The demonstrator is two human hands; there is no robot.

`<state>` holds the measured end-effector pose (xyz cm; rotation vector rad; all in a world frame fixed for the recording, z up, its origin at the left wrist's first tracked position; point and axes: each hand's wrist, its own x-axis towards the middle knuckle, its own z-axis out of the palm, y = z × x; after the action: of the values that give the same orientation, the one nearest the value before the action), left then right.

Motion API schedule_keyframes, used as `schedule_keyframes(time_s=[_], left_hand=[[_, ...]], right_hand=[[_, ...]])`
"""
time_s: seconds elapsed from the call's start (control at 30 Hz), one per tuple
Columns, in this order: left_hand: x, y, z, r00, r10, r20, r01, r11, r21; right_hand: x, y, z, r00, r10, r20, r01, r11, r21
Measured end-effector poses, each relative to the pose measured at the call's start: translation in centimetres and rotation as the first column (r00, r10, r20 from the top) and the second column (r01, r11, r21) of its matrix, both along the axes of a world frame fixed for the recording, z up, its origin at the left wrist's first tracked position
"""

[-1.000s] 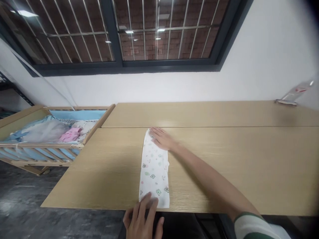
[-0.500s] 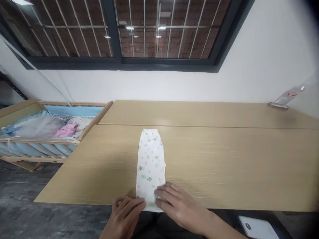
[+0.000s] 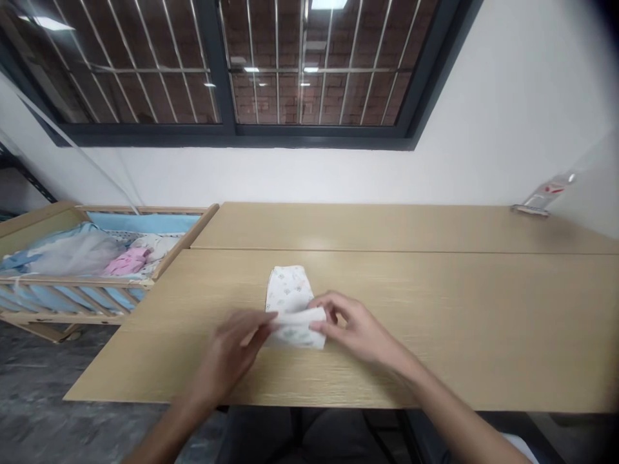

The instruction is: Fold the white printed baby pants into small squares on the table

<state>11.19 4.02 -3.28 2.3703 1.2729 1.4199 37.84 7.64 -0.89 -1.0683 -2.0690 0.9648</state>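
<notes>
A head-worn camera looks down over a long, pale wood-grain tabletop (image 3: 435,309), made of two boards joined along a seam that runs left to right. Near the middle of the front board lies a small white baby garment (image 3: 290,306) printed with tiny green and pink shapes; its near end is lifted and doubled over toward the far end, which lies flat on the wood. The left hand (image 3: 229,351) pinches the left corner of the raised fold, fingers closed on the cloth. The right hand (image 3: 355,328) grips the right corner the same way, thumb and fingers shut on the fabric. Both bare forearms reach in from the bottom edge. To the left, beside the tabletop, stands a wooden baby crib (image 3: 72,283) with slatted sides and blue lining, holding a heap of clothes in pink, white and grey. At the far right of the back board sits a small clear plastic sign holder (image 3: 541,195). Behind, a white wall (image 3: 507,116) carries a dark-framed window (image 3: 232,132) with metal bars, brickwork beyond and ceiling lights reflected in the glass. The floor (image 3: 33,393) is dark grey.
</notes>
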Motion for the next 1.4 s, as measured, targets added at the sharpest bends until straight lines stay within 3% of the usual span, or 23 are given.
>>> schedule_keyframes(time_s=[0.13,0.27,0.4,0.5,0.6,0.67,0.73,0.83,0.9,0.97,1.07,1.23,1.4], left_hand=[[0.7,6.8,0.9,0.993,0.1,-0.057,-0.109,0.975,-0.192],[1.4,12.9,-0.3,0.983,0.09,-0.162,-0.142,0.926,-0.351],[2.3,16.6,-2.5,0.966,0.113,-0.233,-0.195,0.909,-0.368],[2.9,17.4,-3.6,0.948,0.13,-0.29,-0.235,0.9,-0.367],[3.6,15.5,-4.0,0.925,0.181,-0.335,-0.294,0.898,-0.328],[4.4,12.4,-4.4,0.906,0.202,-0.372,-0.319,0.904,-0.285],[5.6,8.3,-5.2,0.869,0.218,-0.444,-0.333,0.922,-0.199],[7.4,2.4,-7.1,0.789,0.3,-0.536,-0.391,0.919,-0.06],[8.2,0.1,-8.5,0.758,0.326,-0.565,-0.413,0.91,-0.029],[8.4,-1.0,-9.7,0.751,0.343,-0.565,-0.428,0.904,-0.02],[8.0,-1.4,-10.5,0.763,0.351,-0.542,-0.425,0.905,-0.011],[7.4,-1.4,-10.3,0.774,0.344,-0.531,-0.418,0.908,-0.021],[7.2,-1.3,-10.5,0.767,0.347,-0.539,-0.409,0.913,0.006]], right_hand=[[-1.0,6.7,-2.3,0.98,-0.109,-0.168,0.104,0.994,-0.035],[-2.3,12.5,-5.9,0.958,-0.17,-0.231,0.166,0.985,-0.04],[-3.3,16.0,-9.0,0.945,-0.289,-0.156,0.288,0.957,-0.024],[-3.5,16.9,-10.4,0.942,-0.331,-0.056,0.333,0.943,0.023],[-3.2,16.6,-10.6,0.934,-0.357,-0.017,0.358,0.932,0.062],[-3.2,15.8,-9.8,0.926,-0.378,-0.012,0.376,0.914,0.153],[-3.7,14.3,-8.3,0.942,-0.336,0.013,0.318,0.904,0.286],[-5.4,11.0,-5.7,0.987,-0.066,0.144,0.005,0.922,0.386],[-6.7,8.7,-4.7,0.95,0.165,0.264,-0.256,0.898,0.359],[-7.6,6.8,-4.7,0.872,0.338,0.353,-0.445,0.849,0.286],[-7.9,5.8,-6.2,0.795,0.441,0.416,-0.541,0.826,0.157],[-7.0,8.3,-8.7,0.767,0.41,0.493,-0.504,0.861,0.068],[-6.6,12.5,-9.0,0.768,0.3,0.566,-0.428,0.897,0.106]])
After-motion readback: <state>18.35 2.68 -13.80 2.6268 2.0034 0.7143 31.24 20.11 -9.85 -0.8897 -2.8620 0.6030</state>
